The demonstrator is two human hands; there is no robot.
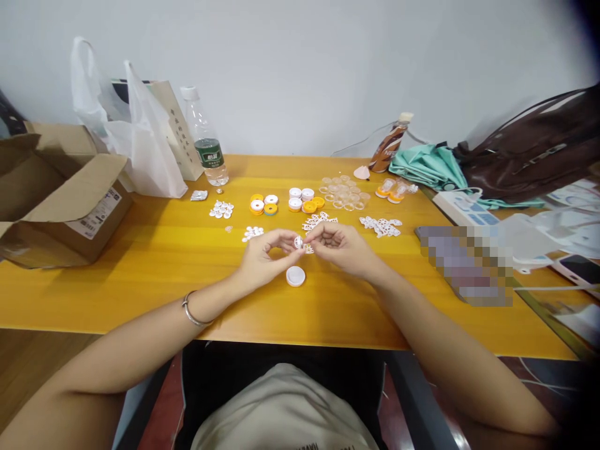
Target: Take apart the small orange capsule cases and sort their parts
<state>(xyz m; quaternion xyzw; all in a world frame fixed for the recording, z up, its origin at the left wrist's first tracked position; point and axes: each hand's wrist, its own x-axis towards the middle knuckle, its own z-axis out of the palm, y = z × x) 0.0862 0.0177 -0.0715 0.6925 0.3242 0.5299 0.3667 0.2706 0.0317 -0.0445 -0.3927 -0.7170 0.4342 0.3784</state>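
My left hand (269,253) pinches a small round white piece (299,242) with a dark pattern between thumb and fingers. Close against it, the fingertips of my right hand (340,247) are pressed together; whatever they grip is too small to make out. Below both hands, a round white shallow cap (295,276) lies on the table. Just behind my fingers is a pile of white cut-out pieces (319,220), partly hidden by the right hand. Small white discs (253,234) lie left of my left hand.
On the wooden table (140,287) stand orange and white round cases (264,204), clear plastic rings (344,192) and more white cut-outs (380,225). A cardboard box (70,200) and water bottle (206,144) are left. A blurred flat object (462,262) and power strip (464,212) are right.
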